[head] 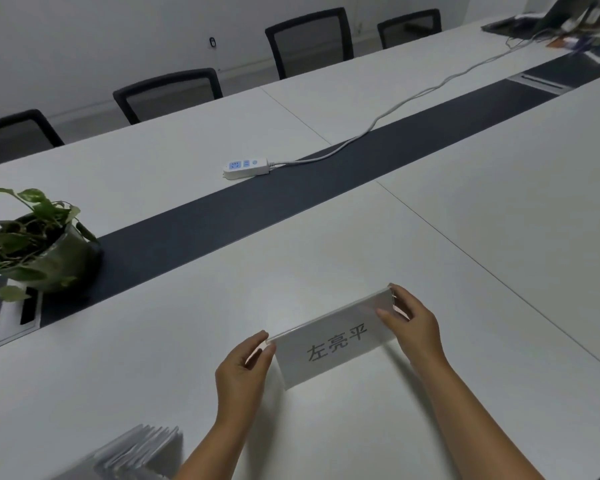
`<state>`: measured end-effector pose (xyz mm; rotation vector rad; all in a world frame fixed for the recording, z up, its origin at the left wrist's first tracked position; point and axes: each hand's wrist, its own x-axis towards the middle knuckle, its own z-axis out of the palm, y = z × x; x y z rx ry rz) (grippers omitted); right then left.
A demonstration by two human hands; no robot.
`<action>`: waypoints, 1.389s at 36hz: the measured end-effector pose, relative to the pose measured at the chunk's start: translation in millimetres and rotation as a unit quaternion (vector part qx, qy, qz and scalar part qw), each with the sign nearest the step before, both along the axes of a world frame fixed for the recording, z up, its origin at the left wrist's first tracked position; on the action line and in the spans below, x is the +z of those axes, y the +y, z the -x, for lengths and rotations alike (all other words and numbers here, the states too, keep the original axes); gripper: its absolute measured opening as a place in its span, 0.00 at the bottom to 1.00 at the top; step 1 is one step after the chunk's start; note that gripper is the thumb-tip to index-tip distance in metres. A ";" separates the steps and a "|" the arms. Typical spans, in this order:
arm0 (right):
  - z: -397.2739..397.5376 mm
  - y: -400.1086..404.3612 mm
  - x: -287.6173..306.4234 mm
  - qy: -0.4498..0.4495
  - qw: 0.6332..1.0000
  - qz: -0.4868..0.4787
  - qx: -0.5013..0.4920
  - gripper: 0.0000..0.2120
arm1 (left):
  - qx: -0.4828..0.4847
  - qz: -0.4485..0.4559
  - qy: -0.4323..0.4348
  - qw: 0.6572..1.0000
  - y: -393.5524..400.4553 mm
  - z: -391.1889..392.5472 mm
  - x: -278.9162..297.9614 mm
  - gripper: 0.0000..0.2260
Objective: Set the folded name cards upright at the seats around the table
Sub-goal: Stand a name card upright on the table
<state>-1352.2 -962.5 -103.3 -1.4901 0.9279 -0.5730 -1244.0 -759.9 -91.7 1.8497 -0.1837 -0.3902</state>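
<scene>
Left hand (245, 370) pinches near-left end of name card (333, 344), right hand (411, 323) pinches far-right end; card spans between hands, long axis running hand to hand, printed face toward wearer, lower edge at white table (465, 237). Spare card stack (139, 448) lies just below left forearm. Release looks imminent; neither hand nearer, both share grip

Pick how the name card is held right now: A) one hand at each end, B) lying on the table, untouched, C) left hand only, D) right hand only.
A: the left hand pinches one end of the name card and the right hand pinches the other, keeping it upright on the table.
</scene>
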 end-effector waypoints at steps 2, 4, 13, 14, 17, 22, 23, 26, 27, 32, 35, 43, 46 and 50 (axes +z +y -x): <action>1.0 1.5 0.4 -0.002 1.000 0.001 -0.010 0.21 | -0.004 -0.002 -0.003 1.000 0.0 -2.9 -0.9 0.07; 1.3 2.4 0.2 -0.006 1.000 0.001 -0.018 0.21 | -0.008 -0.005 -0.013 1.000 0.5 -4.6 -2.0 0.07; -9.1 -3.1 1.4 0.001 0.999 -0.001 -0.033 0.20 | -0.007 -0.025 -0.036 0.999 -0.7 0.3 -5.1 0.08; -9.8 -3.8 1.8 0.001 0.999 -0.002 -0.033 0.20 | -0.007 -0.026 -0.038 0.999 -1.8 0.7 -4.3 0.08; -11.0 -4.9 2.5 0.004 0.999 -0.003 -0.035 0.20 | -0.008 -0.031 -0.041 0.999 -4.8 0.7 -3.2 0.09; -11.1 -6.5 3.1 0.005 0.999 -0.003 -0.036 0.20 | -0.009 -0.037 -0.049 0.998 -7.4 0.9 -2.1 0.09; -11.2 -6.7 3.3 0.005 0.999 -0.003 -0.036 0.20 | -0.009 -0.040 -0.052 0.998 -7.5 1.2 -2.0 0.09; -11.5 -6.6 3.1 0.005 0.999 -0.003 -0.036 0.21 | -0.006 -0.042 -0.056 0.998 -7.2 1.7 -2.1 0.09; -11.6 -6.6 3.1 0.006 0.999 -0.003 -0.036 0.21 | -0.006 -0.043 -0.055 0.998 -7.0 1.5 -2.0 0.09; -11.6 -6.2 3.2 0.006 0.999 -0.003 -0.037 0.20 | -0.008 -0.041 -0.050 0.998 -6.3 0.9 -1.7 0.09; -11.0 -5.6 3.0 0.012 0.999 0.002 -0.040 0.20 | -0.014 -0.042 -0.050 0.998 -6.0 0.5 -0.6 0.09; 0.1 2.6 9.2 0.078 0.995 0.047 -0.033 0.20 | -0.100 -0.124 -0.149 0.976 6.5 1.8 9.5 0.20; 6.1 15.3 15.5 0.115 0.986 0.104 -0.060 0.21 | -0.122 -0.125 -0.236 0.956 29.6 5.5 27.4 0.19; 5.8 67.7 30.9 0.071 0.983 0.165 -0.043 0.19 | -0.093 -0.076 -0.343 0.932 90.6 24.3 47.0 0.17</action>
